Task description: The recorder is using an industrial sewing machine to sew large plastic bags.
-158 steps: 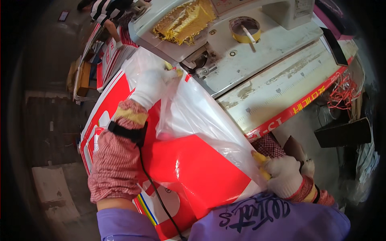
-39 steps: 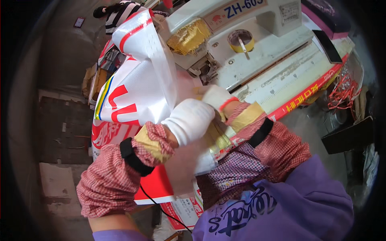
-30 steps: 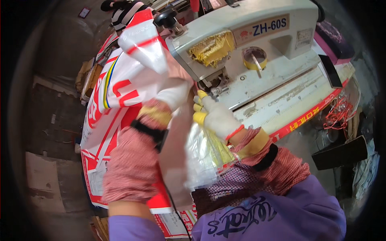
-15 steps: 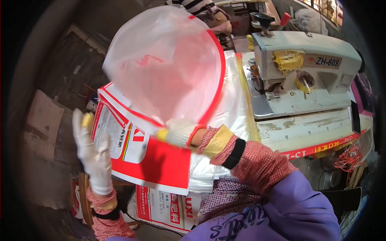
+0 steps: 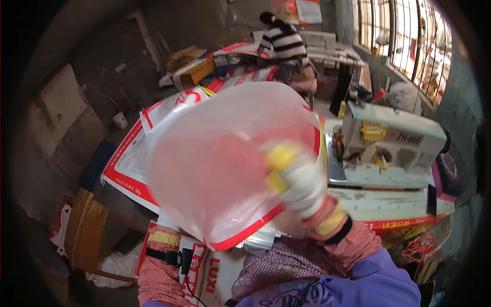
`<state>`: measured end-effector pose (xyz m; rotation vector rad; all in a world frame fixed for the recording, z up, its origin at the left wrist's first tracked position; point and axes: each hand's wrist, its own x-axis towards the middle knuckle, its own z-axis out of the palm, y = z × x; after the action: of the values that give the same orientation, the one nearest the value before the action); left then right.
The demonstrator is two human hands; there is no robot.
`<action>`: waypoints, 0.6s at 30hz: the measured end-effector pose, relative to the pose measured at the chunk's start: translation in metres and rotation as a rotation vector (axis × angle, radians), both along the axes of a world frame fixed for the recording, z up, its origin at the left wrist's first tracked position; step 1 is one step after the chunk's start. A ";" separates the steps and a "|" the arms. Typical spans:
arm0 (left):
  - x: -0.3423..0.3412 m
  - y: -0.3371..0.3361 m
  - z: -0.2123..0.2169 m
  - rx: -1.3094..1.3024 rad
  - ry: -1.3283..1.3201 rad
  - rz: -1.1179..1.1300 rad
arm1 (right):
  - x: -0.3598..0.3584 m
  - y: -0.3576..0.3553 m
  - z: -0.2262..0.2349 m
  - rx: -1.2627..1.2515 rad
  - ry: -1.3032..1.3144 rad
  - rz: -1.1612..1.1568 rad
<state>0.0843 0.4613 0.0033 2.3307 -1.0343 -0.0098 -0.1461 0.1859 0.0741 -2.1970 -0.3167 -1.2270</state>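
A large plastic bag (image 5: 197, 158), milky and see-through with a red rim, billows out in front of me with its mouth wide. My right hand (image 5: 302, 181), in a white glove with yellow finger wraps, is at the right side of this mouth. Motion smears its fingers, so I cannot make out whether they grip the plastic. My left hand is hidden behind the bag's lower left side; only its wrist and checked sleeve (image 5: 162, 266) show. Under and behind the bag lie red and white printed woven sacks (image 5: 128, 161).
To the right a pale sewing machine (image 5: 391, 138) stands on a worn worktable (image 5: 376, 202). A wooden stool or chair part (image 5: 89, 230) is at lower left. Farther back, a person in a striped top (image 5: 284, 46) sits by another table. A barred window (image 5: 404, 46) is at upper right.
The view has tipped up, bringing the person and window into sight. My right hand has risen to the bag's mouth, and my left has gone from open beside the sacks to behind the bag.
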 end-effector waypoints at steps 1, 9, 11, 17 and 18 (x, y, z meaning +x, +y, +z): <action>-0.001 0.008 0.002 -0.056 0.025 0.036 | -0.004 -0.012 0.031 -0.311 -0.282 -0.596; 0.034 0.066 0.020 -0.360 0.303 0.264 | 0.011 -0.038 0.137 -0.523 -0.322 -0.433; 0.052 0.114 0.018 -0.393 0.419 0.349 | -0.037 -0.007 0.153 -0.689 -0.606 -0.446; 0.017 0.129 -0.012 -0.325 0.409 0.387 | -0.044 -0.114 -0.089 -0.492 1.076 -0.639; -0.002 0.124 0.004 -0.241 0.389 0.448 | -0.048 -0.109 -0.096 -0.412 0.929 -0.674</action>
<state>0.0818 0.5849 0.0072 2.1704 -0.2975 -0.1498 -0.1940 0.0771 -0.0221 -3.0818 0.6473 -0.2822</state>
